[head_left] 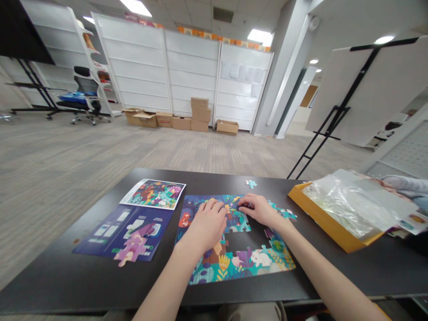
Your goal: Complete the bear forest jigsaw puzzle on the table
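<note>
A partly assembled jigsaw puzzle (222, 264), brightly coloured with animals and plants, lies on the black table. A gap in its middle right bares the dark tabletop. My left hand (209, 220) rests flat on the left-centre of the puzzle, fingers stretched and covering pieces there. At the puzzle's upper right, my right hand (259, 210) has thumb and fingers curled together around a small dark puzzle piece (248, 205), mostly hidden by the fingers. Joined teal pieces (289, 215) lie just right of that hand. One loose teal piece (251, 183) sits beyond the puzzle.
On the left, a picture sheet (157, 194) overlaps a dark blue leaflet (117, 240), with joined purple-pink pieces (132, 247) on top. A yellow box (334, 229) holding clear plastic stands right. A whiteboard (364, 89) and cardboard boxes (200, 115) stand beyond the table (67, 281).
</note>
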Available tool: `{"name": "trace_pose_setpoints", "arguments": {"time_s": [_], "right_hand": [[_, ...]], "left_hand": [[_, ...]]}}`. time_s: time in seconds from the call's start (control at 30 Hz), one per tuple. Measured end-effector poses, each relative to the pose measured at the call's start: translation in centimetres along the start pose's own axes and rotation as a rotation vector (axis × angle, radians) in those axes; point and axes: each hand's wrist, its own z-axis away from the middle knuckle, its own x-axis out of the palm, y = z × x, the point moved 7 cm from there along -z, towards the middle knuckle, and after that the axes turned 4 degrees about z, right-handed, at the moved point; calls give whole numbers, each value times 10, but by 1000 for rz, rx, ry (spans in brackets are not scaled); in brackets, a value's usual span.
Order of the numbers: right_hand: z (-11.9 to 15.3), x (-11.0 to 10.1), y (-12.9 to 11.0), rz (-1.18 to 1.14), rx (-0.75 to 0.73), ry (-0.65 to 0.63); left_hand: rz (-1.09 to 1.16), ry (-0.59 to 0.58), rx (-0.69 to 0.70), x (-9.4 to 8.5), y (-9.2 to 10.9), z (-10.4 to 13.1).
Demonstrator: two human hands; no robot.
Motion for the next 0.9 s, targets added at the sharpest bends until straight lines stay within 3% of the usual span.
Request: {"name": "trace_pose_setpoints", "arguments": {"time_s": [0.3, 0.5, 0.7, 0.9], "right_hand": [[3, -4, -1, 12, -41, -52], [8, -16, 8, 3, -33, -79], [10, -11, 2, 55, -50, -139], [11, -8, -7, 138, -88, -115]], "left_hand": [[29, -13, 74, 12, 30, -2], [29, -24, 57, 18, 30, -3], [21, -34, 51, 19, 29, -4], [14, -36, 49, 21, 28, -3]]}}
